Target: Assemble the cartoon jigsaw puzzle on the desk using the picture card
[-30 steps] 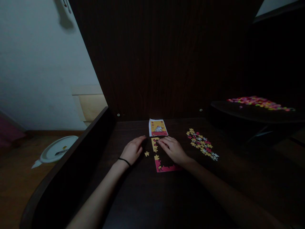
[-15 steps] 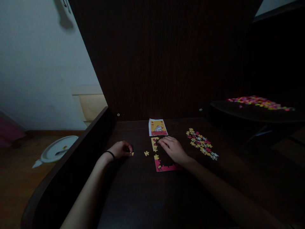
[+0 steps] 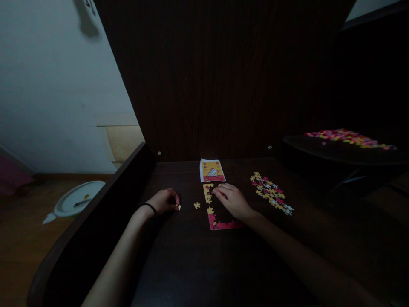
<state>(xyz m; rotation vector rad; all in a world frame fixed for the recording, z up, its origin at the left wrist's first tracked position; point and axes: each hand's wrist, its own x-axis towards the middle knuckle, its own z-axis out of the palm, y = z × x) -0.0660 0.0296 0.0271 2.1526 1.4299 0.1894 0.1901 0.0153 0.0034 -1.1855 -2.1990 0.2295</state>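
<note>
On the dark wooden table (image 3: pixel 191 264), my left hand (image 3: pixel 164 200) is curled, its fingertips pinching a small yellow puzzle piece (image 3: pixel 179 207). Another loose yellow piece (image 3: pixel 197 205) lies just to its right. My right hand (image 3: pixel 233 200) rests palm down, fingers spread, on the partly joined red and yellow puzzle frame (image 3: pixel 220 222), touching its upper left pieces (image 3: pixel 207 192). A small picture card (image 3: pixel 212 170) lies just beyond. A heap of several loose pieces (image 3: pixel 271 192) sits to the right.
A dark upright panel (image 3: pixel 223 76) closes the table's back. A raised side rail (image 3: pixel 105 200) runs along the left edge. A dark round surface (image 3: pixel 345 149) with colourful bits stands at the right. A white lid (image 3: pixel 76 200) lies on the wooden floor at left.
My left hand drew back to the left from beside the puzzle, curled up and took a small yellow piece. My right hand has stayed on the puzzle frame.
</note>
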